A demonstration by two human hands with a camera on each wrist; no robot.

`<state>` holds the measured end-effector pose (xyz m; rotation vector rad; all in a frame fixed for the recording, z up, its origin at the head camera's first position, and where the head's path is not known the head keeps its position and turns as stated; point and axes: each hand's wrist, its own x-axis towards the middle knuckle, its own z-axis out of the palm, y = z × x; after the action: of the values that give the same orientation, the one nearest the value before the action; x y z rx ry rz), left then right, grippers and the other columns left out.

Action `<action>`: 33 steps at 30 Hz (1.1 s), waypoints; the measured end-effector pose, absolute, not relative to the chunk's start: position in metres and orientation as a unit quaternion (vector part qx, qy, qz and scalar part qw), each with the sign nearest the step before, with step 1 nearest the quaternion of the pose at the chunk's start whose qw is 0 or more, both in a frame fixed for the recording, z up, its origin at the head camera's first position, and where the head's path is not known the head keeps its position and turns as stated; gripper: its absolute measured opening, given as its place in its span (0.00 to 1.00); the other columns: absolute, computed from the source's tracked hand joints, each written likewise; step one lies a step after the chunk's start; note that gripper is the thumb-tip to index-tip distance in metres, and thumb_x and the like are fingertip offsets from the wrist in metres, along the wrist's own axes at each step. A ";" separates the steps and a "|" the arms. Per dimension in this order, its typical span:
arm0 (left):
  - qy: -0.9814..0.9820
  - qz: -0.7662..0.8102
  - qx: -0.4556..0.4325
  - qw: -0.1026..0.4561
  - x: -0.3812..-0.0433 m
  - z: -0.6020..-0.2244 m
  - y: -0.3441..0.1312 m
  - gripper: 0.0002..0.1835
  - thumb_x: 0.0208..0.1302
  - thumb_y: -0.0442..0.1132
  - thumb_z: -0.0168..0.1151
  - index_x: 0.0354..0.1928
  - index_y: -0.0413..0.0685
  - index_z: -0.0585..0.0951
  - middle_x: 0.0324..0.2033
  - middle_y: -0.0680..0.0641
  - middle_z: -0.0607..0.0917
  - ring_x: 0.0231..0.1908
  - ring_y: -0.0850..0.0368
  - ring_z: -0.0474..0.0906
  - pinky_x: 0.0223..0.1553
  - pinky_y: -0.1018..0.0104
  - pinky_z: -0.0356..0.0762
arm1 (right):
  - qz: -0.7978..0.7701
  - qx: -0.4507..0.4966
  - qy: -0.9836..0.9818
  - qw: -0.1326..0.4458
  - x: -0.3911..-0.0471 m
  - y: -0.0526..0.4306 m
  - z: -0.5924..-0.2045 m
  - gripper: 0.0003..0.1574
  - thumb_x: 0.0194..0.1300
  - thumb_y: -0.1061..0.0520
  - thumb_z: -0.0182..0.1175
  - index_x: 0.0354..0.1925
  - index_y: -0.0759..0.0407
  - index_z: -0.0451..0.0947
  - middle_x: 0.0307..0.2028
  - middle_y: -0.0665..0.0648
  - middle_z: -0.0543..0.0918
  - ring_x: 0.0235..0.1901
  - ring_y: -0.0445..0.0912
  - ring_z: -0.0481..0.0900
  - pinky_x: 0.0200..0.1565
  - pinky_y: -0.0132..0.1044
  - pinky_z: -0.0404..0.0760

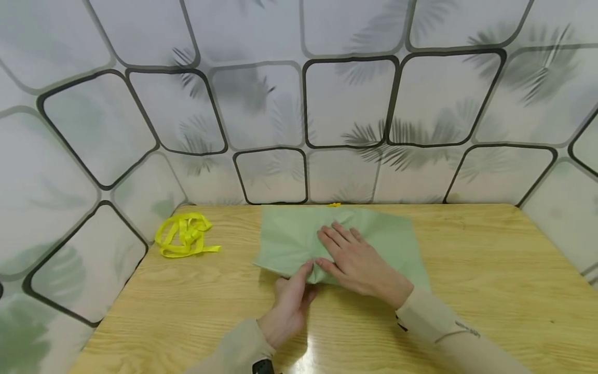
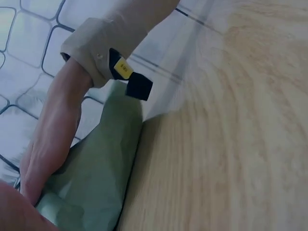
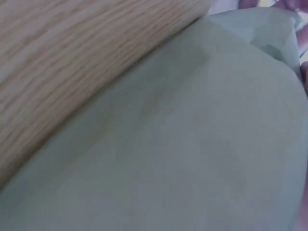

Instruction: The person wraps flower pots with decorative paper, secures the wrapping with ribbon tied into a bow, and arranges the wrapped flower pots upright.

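Observation:
A pale green sheet point(image 1: 374, 228), creased in the middle, lies across the far part of the wooden table. My left hand point(image 1: 290, 306) pinches its near edge, thumb on top and fingers underneath. Flat on the sheet rests my right hand point(image 1: 357, 262), fingers straight and pointing away, its thumb close to the left thumb. Seen from the left wrist, the green sheet point(image 2: 103, 168) bulges up from the table below the right forearm. In the right wrist view the sheet point(image 3: 168, 144) fills most of the picture, its corner lifted near some blurred fingers.
A loose coil of yellow ribbon point(image 1: 187, 236) lies on the table's left side. A small yellow piece point(image 1: 334, 204) shows at the sheet's far edge. The wooden table point(image 1: 504, 270) ends against a patterned cloth wall point(image 1: 261, 114) at the back and sides.

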<state>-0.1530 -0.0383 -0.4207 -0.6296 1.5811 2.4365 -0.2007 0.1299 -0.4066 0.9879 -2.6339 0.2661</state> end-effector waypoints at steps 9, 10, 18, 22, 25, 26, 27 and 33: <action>0.457 0.864 -0.196 0.083 -0.163 -0.420 -0.041 0.29 0.75 0.44 0.62 0.68 0.38 0.64 0.57 0.47 0.79 0.53 0.59 0.81 0.66 0.55 0.77 | 0.088 0.331 -0.926 0.160 -0.200 0.127 -0.408 0.39 0.77 0.39 0.54 0.72 0.62 0.69 0.72 0.62 0.73 0.74 0.61 0.67 0.70 0.65 0.68; 0.458 0.863 -0.198 0.077 -0.163 -0.420 -0.041 0.28 0.75 0.42 0.61 0.68 0.37 0.64 0.57 0.46 0.79 0.52 0.59 0.81 0.64 0.57 0.78 | 0.087 0.331 -0.926 0.162 -0.200 0.126 -0.409 0.39 0.77 0.38 0.53 0.72 0.62 0.69 0.71 0.62 0.73 0.74 0.61 0.67 0.70 0.65 0.68; 0.486 0.845 -0.220 0.021 -0.158 -0.419 -0.031 0.25 0.75 0.34 0.59 0.67 0.35 0.63 0.54 0.43 0.79 0.46 0.58 0.83 0.49 0.59 0.86 | 0.099 0.343 -0.922 0.150 -0.200 0.128 -0.408 0.38 0.76 0.37 0.53 0.73 0.57 0.68 0.74 0.61 0.70 0.76 0.60 0.63 0.71 0.67 0.65; 0.486 0.845 -0.223 0.030 -0.155 -0.416 -0.029 0.25 0.76 0.40 0.59 0.67 0.38 0.64 0.55 0.44 0.81 0.48 0.58 0.84 0.54 0.56 0.85 | 0.096 0.352 -0.920 0.141 -0.201 0.134 -0.406 0.37 0.77 0.38 0.52 0.74 0.56 0.68 0.76 0.60 0.67 0.78 0.60 0.59 0.71 0.69 0.63; 0.487 0.843 -0.223 0.040 -0.155 -0.415 -0.032 0.27 0.78 0.49 0.56 0.68 0.41 0.65 0.55 0.44 0.83 0.48 0.56 0.85 0.54 0.52 0.85 | 0.090 0.356 -0.919 0.139 -0.202 0.138 -0.404 0.36 0.78 0.39 0.51 0.74 0.57 0.68 0.76 0.59 0.67 0.78 0.60 0.58 0.71 0.70 0.63; 0.490 0.843 -0.221 0.039 -0.155 -0.415 -0.034 0.27 0.78 0.51 0.55 0.69 0.42 0.64 0.55 0.44 0.84 0.48 0.55 0.85 0.53 0.52 0.85 | 0.090 0.358 -0.919 0.138 -0.202 0.138 -0.404 0.36 0.78 0.39 0.50 0.74 0.57 0.68 0.76 0.58 0.66 0.78 0.60 0.58 0.71 0.70 0.63; 0.493 0.841 -0.220 0.037 -0.156 -0.415 -0.035 0.28 0.79 0.53 0.53 0.69 0.43 0.64 0.55 0.44 0.84 0.48 0.55 0.86 0.52 0.53 0.85 | 0.091 0.359 -0.919 0.138 -0.202 0.139 -0.405 0.36 0.79 0.39 0.50 0.74 0.57 0.68 0.76 0.58 0.66 0.78 0.60 0.58 0.70 0.70 0.63; 0.539 0.821 -0.186 -0.024 -0.155 -0.409 -0.033 0.24 0.82 0.50 0.48 0.70 0.45 0.64 0.61 0.44 0.78 0.58 0.54 0.79 0.61 0.59 0.77 | 0.093 0.368 -0.912 0.153 -0.205 0.137 -0.407 0.34 0.78 0.40 0.50 0.71 0.57 0.71 0.74 0.56 0.71 0.76 0.62 0.62 0.69 0.69 0.67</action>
<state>-0.1555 -0.0327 -0.4089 -0.5921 1.7205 2.6200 -0.2050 0.1375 -0.4074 1.0560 -2.6163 0.2679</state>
